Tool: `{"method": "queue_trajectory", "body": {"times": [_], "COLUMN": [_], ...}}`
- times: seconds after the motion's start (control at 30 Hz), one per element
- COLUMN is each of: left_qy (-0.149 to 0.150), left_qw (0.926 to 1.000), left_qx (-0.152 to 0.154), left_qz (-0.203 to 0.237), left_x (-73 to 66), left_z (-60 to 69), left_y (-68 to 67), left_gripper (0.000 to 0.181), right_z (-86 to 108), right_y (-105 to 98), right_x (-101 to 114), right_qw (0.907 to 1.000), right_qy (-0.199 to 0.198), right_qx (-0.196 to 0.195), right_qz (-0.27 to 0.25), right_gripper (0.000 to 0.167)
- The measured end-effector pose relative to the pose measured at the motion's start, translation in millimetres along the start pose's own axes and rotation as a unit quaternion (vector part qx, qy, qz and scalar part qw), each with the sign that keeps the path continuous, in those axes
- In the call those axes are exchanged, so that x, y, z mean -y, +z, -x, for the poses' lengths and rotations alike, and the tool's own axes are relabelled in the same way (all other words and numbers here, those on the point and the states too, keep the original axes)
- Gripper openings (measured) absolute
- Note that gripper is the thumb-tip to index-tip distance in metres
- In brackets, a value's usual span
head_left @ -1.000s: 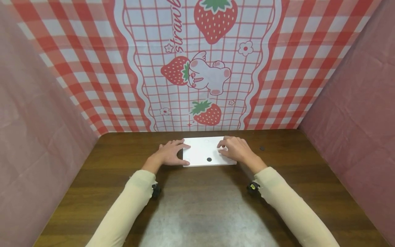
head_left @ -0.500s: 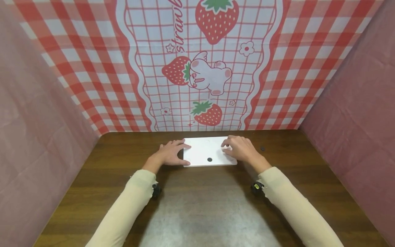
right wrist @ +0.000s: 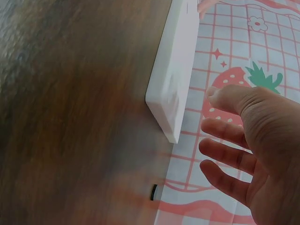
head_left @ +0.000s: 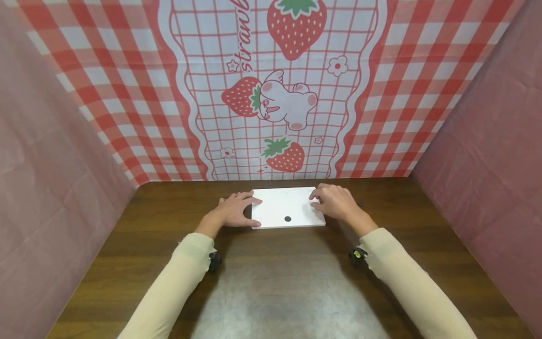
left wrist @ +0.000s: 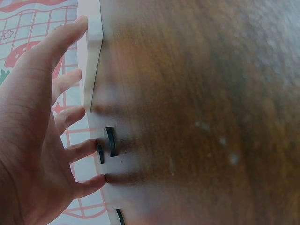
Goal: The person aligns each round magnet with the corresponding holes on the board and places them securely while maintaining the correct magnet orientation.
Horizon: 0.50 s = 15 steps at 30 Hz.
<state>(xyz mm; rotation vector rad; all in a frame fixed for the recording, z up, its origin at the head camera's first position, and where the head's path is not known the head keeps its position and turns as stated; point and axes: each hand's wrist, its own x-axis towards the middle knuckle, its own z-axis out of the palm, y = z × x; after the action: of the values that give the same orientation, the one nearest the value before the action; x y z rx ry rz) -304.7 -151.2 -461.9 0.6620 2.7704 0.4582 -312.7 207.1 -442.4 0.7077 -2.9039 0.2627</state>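
Observation:
A flat white rectangular board (head_left: 281, 207) lies on the table near the backdrop, with a small black disc (head_left: 288, 219) on its near half. My left hand (head_left: 233, 209) has its thumb and index finger spread over the board's left end, touching it. Other fingers of that hand reach down to the table beside several dark discs (left wrist: 110, 141) in the left wrist view. Above the board's right end hovers my right hand (head_left: 337, 202), fingers loosely bent. In the right wrist view its fingers (right wrist: 225, 150) are apart from the board, with nothing visible between them.
A dark disc (head_left: 361, 204) lies on the wooden table (head_left: 271, 282) just right of my right hand, partly hidden by it. A strawberry-print cloth (head_left: 275, 94) stands behind the table, and pink cloth (head_left: 487, 141) hangs at both sides.
My right hand has slid a little to the right across the board, baring more of its right end. The left hand and the board have stayed in place.

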Motion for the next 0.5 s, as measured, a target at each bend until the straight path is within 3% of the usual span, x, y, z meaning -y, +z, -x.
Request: {"method": "queue_trajectory", "body": {"times": [0.5], "left_qy": [0.002], "left_qw": [1.0], "left_qx": [0.004], "left_qz": [-0.002], "left_x": [4.7], "left_z": [-1.9], "left_y": [2.6], "left_gripper": [0.086], "right_z": [5.6], "right_y": [-3.9], "right_x": [-14.4], "right_qw": [0.9996], "right_qy": [0.0], "right_qx": [-0.026], "right_qz": [-0.009], "right_gripper": [0.02]}}
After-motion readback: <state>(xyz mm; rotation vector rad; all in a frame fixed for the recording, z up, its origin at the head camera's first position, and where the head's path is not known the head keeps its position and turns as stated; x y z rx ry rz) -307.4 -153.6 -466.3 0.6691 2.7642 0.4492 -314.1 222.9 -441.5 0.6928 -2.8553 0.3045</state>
